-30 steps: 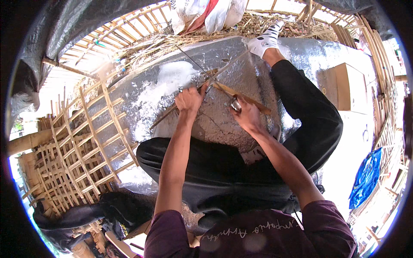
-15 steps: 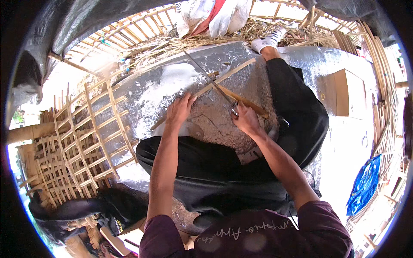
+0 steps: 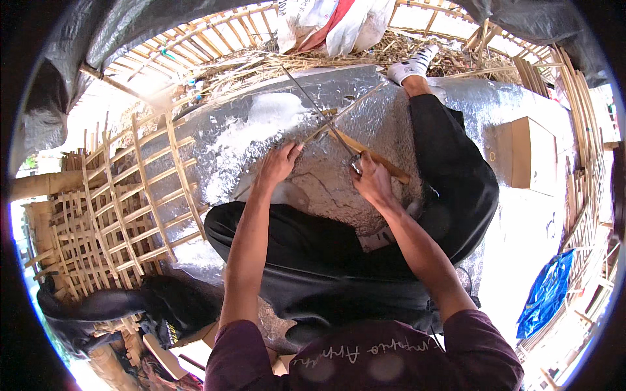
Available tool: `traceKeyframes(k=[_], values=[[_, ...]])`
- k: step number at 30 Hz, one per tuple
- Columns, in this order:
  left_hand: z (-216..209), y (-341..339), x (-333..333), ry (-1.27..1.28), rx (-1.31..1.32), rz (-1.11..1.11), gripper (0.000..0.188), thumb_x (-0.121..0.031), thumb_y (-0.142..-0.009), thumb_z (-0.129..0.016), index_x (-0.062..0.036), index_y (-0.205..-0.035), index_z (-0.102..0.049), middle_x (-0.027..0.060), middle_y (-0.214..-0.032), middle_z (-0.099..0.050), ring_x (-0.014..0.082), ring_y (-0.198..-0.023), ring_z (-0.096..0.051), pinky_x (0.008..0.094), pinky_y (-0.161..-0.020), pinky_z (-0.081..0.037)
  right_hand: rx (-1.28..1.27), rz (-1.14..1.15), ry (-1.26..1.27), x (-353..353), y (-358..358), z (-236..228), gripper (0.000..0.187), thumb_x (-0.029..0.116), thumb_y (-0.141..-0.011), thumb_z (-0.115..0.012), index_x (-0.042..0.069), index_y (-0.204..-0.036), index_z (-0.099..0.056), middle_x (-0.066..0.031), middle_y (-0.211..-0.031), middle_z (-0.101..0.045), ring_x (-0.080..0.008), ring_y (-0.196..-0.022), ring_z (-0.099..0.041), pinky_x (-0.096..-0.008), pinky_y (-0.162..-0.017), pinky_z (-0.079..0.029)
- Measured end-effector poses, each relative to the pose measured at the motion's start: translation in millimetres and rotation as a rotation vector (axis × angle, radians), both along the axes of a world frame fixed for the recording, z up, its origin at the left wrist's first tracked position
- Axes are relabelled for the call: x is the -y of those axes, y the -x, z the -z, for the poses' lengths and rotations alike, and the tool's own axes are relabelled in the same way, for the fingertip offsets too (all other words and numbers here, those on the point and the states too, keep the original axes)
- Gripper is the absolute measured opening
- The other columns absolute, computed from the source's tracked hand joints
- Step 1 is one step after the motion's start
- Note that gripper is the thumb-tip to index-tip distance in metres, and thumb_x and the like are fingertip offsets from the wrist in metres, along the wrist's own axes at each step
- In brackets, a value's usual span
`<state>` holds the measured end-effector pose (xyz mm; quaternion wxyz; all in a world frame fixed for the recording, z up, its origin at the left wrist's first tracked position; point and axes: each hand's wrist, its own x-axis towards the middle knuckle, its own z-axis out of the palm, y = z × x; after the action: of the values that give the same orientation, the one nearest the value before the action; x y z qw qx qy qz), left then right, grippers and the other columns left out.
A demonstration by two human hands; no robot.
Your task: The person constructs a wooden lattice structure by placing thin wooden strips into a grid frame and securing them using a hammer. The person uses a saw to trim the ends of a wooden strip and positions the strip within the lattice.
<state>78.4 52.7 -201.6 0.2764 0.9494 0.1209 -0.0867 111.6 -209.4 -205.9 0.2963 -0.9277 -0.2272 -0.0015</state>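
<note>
My left hand (image 3: pixel 279 164) is closed on a thin bamboo strip (image 3: pixel 354 105), which slants up to the right and shows its narrow edge. In my right hand (image 3: pixel 373 177) is the handle end of a tool with a long, narrow metal blade (image 3: pixel 312 101). The blade points up to the left and crosses the strip; whether the two touch I cannot tell. Beneath the crossing, a thicker tan bamboo piece (image 3: pixel 393 169) lies slanting down to the right, partly behind my right hand. My fingers hide most of the tool's handle.
My bent legs (image 3: pixel 450 150) frame the silvery ground sheet (image 3: pixel 479 98). Left stands a bamboo lattice (image 3: pixel 140 176) beside a woven panel (image 3: pixel 72 228). A cardboard box (image 3: pixel 531 156) and a blue plastic sheet (image 3: pixel 546 293) are at the right. Straw and a white sack (image 3: pixel 355 29) lie beyond.
The bamboo strip has turned from its broad face to its narrow edge in my left hand. My right hand and the blade hold nearly the same place. The whole view has shifted slightly.
</note>
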Motion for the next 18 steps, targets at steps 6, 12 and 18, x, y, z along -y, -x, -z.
traceKeyframes(k=[6,12,18], values=[[15.9,0.4,-0.5,0.023,0.202,-0.023,0.035,-0.041,-0.097,-0.044,-0.0134,-0.110,-0.061,0.0207,-0.087,-0.066,0.0424,-0.081,-0.063,0.0504,-0.068,-0.052,-0.132,0.008,0.032,-6.6,-0.4,-6.7,0.042,0.020,-0.075,-0.070,-0.002,-0.106,-0.052,-0.0208,-0.082,-0.064,-0.0396,-0.073,-0.064,-0.0481,-0.063,-0.052],[26.3,3.2,-7.9,-0.037,0.310,0.009,0.027,-0.040,-0.094,-0.049,-0.0220,-0.109,-0.062,0.0197,-0.073,-0.065,0.0429,-0.068,-0.063,0.0508,-0.056,-0.052,-0.074,-0.026,0.050,-5.6,-6.5,-20.3,0.049,0.021,-0.075,-0.071,-0.002,-0.113,-0.051,-0.0203,-0.082,-0.065,-0.0399,-0.068,-0.064,-0.0486,-0.060,-0.052],[5.6,-0.3,-0.4,-0.080,0.129,0.004,0.025,-0.037,-0.095,-0.049,-0.0209,-0.111,-0.059,0.0209,-0.072,-0.063,0.0450,-0.071,-0.062,0.0518,-0.059,-0.050,-0.078,-0.008,0.078,-8.4,-5.2,-19.2,0.049,0.020,-0.074,-0.070,-0.001,-0.114,-0.050,-0.0202,-0.082,-0.066,-0.0398,-0.068,-0.064,-0.0486,-0.059,-0.052]])
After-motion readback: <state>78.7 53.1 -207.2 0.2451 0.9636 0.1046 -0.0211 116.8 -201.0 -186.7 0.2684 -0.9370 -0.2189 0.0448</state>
